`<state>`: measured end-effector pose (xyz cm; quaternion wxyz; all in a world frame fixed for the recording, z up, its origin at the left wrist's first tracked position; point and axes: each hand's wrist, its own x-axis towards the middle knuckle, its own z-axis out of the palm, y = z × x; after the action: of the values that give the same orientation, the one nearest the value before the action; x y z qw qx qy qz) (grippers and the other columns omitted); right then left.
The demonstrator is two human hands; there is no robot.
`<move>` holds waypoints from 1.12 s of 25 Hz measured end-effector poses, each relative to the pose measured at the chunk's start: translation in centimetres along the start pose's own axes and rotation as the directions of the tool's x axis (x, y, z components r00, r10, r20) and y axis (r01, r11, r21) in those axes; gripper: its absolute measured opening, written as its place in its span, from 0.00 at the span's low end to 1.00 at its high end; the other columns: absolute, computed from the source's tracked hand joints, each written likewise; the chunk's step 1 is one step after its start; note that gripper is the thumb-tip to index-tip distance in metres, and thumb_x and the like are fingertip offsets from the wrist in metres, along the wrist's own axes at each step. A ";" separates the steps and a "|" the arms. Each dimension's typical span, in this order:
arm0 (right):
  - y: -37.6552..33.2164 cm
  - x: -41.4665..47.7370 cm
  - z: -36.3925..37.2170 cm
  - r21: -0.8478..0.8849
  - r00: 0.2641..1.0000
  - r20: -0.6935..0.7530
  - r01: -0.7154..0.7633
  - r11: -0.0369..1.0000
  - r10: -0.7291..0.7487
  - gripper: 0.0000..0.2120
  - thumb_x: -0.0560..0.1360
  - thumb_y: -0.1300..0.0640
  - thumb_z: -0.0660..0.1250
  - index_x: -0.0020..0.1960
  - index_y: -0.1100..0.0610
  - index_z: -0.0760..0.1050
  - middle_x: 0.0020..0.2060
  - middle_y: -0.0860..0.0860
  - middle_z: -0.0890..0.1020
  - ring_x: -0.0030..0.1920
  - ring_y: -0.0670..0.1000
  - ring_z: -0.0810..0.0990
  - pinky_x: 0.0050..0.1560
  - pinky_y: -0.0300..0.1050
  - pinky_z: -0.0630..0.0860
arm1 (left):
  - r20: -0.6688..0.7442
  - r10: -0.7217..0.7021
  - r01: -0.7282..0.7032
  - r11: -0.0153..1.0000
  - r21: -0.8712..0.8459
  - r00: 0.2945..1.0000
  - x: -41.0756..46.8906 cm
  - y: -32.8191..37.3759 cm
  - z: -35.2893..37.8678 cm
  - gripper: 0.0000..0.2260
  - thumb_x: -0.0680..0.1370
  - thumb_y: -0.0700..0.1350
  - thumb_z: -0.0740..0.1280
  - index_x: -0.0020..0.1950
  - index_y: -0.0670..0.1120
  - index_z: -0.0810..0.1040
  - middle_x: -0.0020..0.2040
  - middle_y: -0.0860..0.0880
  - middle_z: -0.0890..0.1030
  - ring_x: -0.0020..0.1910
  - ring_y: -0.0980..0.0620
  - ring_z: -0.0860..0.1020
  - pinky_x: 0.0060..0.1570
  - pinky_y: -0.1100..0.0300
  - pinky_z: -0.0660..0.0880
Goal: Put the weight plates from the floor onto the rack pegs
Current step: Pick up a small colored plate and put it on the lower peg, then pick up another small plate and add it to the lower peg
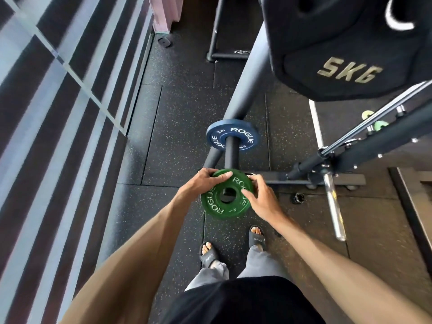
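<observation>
A small green ROGUE weight plate (222, 204) is held in front of me by both hands. My left hand (205, 181) grips its upper left rim and my right hand (259, 197) grips its right rim. Its centre hole sits just at the near end of a black rack peg (232, 152), and the peg's tip shows through the hole. Further along the same peg a blue ROGUE plate (243, 134) rests against the rack's slanted grey post (247, 90).
A large black 5KG plate (350, 50) hangs on the rack at upper right. A barbell end (334, 206) juts out at right above the rack's base bar (304, 180). A window wall fills the left. My feet in sandals (208, 254) stand on black rubber flooring.
</observation>
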<state>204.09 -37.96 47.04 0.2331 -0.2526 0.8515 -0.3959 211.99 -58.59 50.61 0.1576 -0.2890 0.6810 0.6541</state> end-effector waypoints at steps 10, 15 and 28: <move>0.3 0.4 0.8 -0.214 0.986 -0.167 -0.050 0.976 0.014 0.15 0.74 0.60 0.73 0.52 0.55 0.67 0.49 0.51 0.79 0.46 0.52 0.79 0.39 0.46 0.74 | 0.011 0.522 -0.232 0.359 0.904 0.853 0.5 -0.5 1.2 0.18 0.77 0.59 0.67 0.46 0.44 0.77 0.44 0.48 0.79 0.40 0.47 0.79 0.39 0.54 0.73; -2.3 4.6 -0.6 -0.252 0.977 -0.207 -0.096 0.963 0.044 0.12 0.75 0.60 0.72 0.49 0.56 0.68 0.48 0.52 0.79 0.47 0.52 0.76 0.41 0.45 0.71 | -0.059 0.452 -0.055 0.236 0.970 0.890 3.1 3.3 0.0 0.20 0.81 0.57 0.62 0.60 0.43 0.78 0.62 0.46 0.74 0.53 0.48 0.74 0.46 0.57 0.70; -3.8 10.7 -2.2 -0.230 0.970 -0.189 -0.194 0.954 0.152 0.16 0.76 0.56 0.71 0.58 0.57 0.67 0.58 0.56 0.79 0.56 0.60 0.79 0.51 0.52 0.74 | -0.139 0.456 0.113 0.084 0.990 0.879 7.7 7.3 -0.5 0.22 0.82 0.56 0.61 0.70 0.43 0.69 0.70 0.39 0.69 0.65 0.42 0.72 0.62 0.46 0.70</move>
<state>195.54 -45.40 49.21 0.1604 -0.1693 0.9297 -0.2852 201.67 -60.70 51.91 0.0784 -0.1555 0.9841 -0.0351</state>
